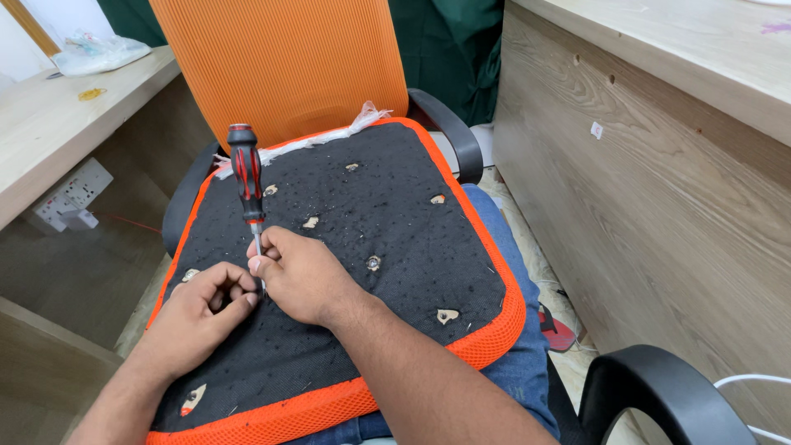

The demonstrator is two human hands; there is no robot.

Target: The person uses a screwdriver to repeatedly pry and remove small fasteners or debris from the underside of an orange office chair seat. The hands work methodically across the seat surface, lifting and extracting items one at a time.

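An upturned chair seat (395,239) lies across my lap, its black fabric underside edged in orange mesh and dotted with several small holes. A red and black screwdriver (245,177) stands nearly upright on the left part of the seat. My right hand (301,272) pinches its metal shaft just below the handle. My left hand (202,309) rests on the fabric beside the tip, fingers curled around the spot where the tip meets the seat. What lies under the tip is hidden by my fingers.
The orange mesh chair back (280,62) rises behind the seat, with black armrests (449,132) at the sides. Another black armrest (659,391) is at lower right. A wooden desk panel (659,181) stands on the right, a wooden desk (58,124) with a wall socket (74,194) on the left.
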